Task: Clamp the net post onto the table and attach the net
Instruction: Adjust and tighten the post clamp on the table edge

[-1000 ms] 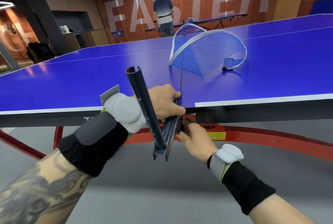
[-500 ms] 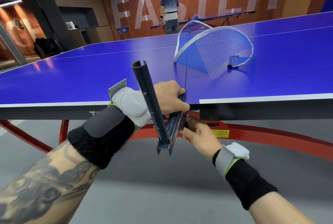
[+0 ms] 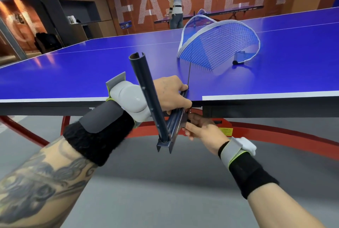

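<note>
While the Clamp Sat at the Table Edge

As seen from the head view, the net post point(image 3: 149, 97) was held at the near edge of the table point(image 3: 73, 73), its tube leaning up and leftward and its clamp point(image 3: 177, 123) run across the edge toward the person. The left hand point(image 3: 170, 94) was wrapped round the clamp from above. The right hand point(image 3: 203, 130), nearer underneath, was pinched on a dark part judged to tighten it. The net point(image 3: 216, 48) was seen crumpled well apart, beyond and rightward.

Blue table point(image 3: 73, 73), white-edged blue mesh net point(image 3: 218, 44), dark post point(image 3: 146, 88).
</note>
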A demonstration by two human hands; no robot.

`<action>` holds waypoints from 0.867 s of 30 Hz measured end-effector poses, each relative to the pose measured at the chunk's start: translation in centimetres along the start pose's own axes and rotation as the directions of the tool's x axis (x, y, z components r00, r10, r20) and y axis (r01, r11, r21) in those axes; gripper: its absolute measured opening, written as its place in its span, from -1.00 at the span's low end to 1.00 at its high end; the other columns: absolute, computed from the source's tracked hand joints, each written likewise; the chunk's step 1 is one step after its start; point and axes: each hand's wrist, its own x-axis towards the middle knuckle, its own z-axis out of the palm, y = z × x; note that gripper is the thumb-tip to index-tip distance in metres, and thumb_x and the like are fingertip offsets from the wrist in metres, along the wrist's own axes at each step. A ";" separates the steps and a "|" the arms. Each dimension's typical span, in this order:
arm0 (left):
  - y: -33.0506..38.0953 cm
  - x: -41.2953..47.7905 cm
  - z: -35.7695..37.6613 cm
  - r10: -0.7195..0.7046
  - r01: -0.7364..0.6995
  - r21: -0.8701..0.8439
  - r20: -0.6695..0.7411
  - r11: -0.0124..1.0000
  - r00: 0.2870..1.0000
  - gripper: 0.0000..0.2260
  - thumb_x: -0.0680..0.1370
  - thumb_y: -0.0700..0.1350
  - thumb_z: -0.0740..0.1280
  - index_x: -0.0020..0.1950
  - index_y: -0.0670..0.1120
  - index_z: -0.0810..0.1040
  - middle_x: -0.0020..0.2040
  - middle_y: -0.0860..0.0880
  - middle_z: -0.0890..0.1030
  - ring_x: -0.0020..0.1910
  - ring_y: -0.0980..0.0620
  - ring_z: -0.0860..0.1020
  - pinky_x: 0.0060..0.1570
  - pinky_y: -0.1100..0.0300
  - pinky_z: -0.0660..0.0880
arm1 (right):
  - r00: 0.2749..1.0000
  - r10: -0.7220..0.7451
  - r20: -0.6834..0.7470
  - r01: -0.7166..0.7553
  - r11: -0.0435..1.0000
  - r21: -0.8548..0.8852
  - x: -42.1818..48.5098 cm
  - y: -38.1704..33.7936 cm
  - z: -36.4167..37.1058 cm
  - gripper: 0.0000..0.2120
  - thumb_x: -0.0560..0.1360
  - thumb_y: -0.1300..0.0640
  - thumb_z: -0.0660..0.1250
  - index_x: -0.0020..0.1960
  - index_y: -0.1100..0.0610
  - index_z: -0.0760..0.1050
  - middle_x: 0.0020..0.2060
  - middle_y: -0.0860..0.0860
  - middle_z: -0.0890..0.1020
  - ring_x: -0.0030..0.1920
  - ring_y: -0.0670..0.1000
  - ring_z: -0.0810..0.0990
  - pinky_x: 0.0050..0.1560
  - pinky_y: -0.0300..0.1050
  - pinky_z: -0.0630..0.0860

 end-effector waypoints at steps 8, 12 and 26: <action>0.0 0.0 -0.1 0.007 -0.008 0.037 0.026 0.999 1.000 -0.41 0.54 0.05 0.30 0.57 0.03 0.32 -0.44 0.00 0.59 -0.44 0.08 0.51 -0.28 0.22 0.47 | 0.890 -0.136 -0.435 -0.033 0.933 -0.359 -0.9 -0.7 5.0 -0.84 0.53 0.19 0.37 -0.11 0.19 0.39 -0.31 -0.06 0.47 -0.31 0.02 0.44 -0.41 -0.28 0.33; 0.0 0.0 -0.3 0.011 -0.012 0.034 0.043 0.999 0.999 -0.49 0.54 0.05 0.31 0.49 0.00 0.43 -0.36 -0.02 0.65 -0.36 0.02 0.57 -0.22 0.18 0.52 | 0.948 -0.171 -0.269 0.029 0.887 -0.460 -0.3 -0.4 3.2 -0.88 0.55 0.09 0.35 0.01 0.13 0.50 -0.19 0.00 0.62 -0.19 0.08 0.56 -0.21 -0.15 0.38; 0.1 -0.2 -0.2 0.012 -0.013 0.022 0.045 1.000 0.999 -0.49 0.54 0.05 0.31 0.50 0.00 0.42 -0.24 -0.07 0.72 -0.40 0.03 0.53 -0.32 0.22 0.47 | 0.913 -0.162 -0.374 -0.060 0.854 -0.517 -0.3 -0.6 3.8 -0.80 0.54 0.10 0.33 -0.04 0.26 0.47 -0.11 0.17 0.62 -0.17 0.18 0.55 -0.21 -0.02 0.48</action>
